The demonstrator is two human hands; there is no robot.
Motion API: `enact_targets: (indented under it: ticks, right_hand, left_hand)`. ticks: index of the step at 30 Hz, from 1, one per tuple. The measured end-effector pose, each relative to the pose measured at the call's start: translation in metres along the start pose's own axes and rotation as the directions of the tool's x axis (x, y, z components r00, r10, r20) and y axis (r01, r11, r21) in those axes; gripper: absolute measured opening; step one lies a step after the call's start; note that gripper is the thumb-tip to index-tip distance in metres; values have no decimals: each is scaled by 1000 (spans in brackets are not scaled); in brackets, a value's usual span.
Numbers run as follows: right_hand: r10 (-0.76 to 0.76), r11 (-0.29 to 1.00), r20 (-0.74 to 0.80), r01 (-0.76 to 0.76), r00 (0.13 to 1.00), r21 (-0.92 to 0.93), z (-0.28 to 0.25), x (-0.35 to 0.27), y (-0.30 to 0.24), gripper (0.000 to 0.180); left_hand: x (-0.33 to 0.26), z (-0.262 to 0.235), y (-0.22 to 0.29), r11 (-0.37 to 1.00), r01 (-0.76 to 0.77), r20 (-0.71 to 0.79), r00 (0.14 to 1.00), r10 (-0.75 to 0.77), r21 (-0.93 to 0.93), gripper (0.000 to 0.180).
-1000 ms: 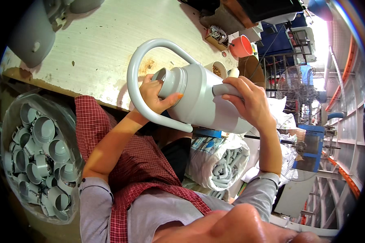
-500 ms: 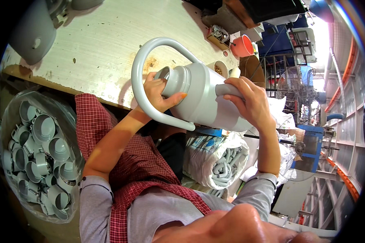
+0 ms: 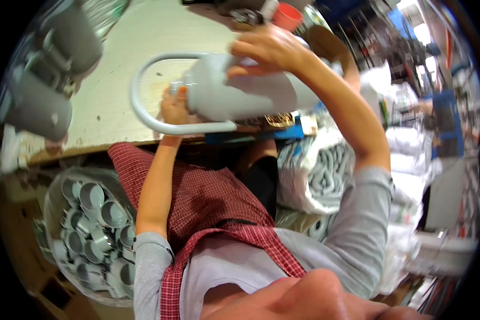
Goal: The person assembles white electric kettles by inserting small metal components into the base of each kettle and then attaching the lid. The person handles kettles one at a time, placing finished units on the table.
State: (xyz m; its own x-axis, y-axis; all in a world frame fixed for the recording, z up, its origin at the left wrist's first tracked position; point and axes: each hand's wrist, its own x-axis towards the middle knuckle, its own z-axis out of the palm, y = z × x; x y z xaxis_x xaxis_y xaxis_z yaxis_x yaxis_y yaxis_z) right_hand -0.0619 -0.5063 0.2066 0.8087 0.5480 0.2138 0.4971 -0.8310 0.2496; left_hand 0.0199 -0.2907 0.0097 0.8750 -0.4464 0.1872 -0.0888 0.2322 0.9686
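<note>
I hold a grey plastic watering can [image 3: 250, 96] on its side above the edge of the worktable [image 3: 117, 90]. Its long loop handle [image 3: 144, 112] curves out to the left. My left hand [image 3: 175, 106] grips the can's near end, where the handle joins the body. My right hand [image 3: 269, 49] lies over the top of the can's body with the fingers spread across it. The spout end is hidden behind my right forearm.
A clear bag of several grey plastic cups [image 3: 90, 229] sits low on the left. Two grey can bodies [image 3: 42, 101] lie at the table's left end. White bags of grey parts [image 3: 325, 176] stand on the right, an orange cup [image 3: 287, 15] at the table's far side.
The view has swung, so the can sits higher and more central. My right hand has shifted from the can's far side onto the top of its body. The left hand stays at the near end.
</note>
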Motion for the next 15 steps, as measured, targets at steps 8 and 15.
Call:
enact_targets:
  ticks: [8,15]
  right_hand:
    - [157,962,-739,-270,656,-36,-28,-58,-28,44]
    - [772,610,-87,-695,630,380,78,-225,-119,11]
  left_hand:
    - [-3,-37,29,995,80,-385,918,-97,-61,59]
    - [-58,-180,70,999,6,-560,828,-26,-38,59]
